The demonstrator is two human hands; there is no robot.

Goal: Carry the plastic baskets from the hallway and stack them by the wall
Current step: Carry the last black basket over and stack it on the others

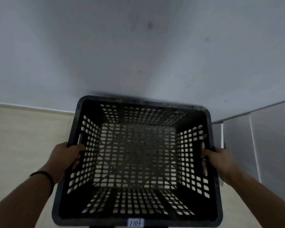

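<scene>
Facing pale wall [138, 46], beige floor [23, 137] below. Black perforated basket [136, 162] held level before wall, far rim near it. Left hand [67, 155], right hand [219, 160] gripping side rims, fingers curled. Label "1103" [135, 222] on near rim.

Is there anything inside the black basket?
No, the black basket is empty; only the floor shows through its holes.

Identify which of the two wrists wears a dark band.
The left wrist: a thin black band circles it. The right wrist is bare. Both hold the basket.
</scene>
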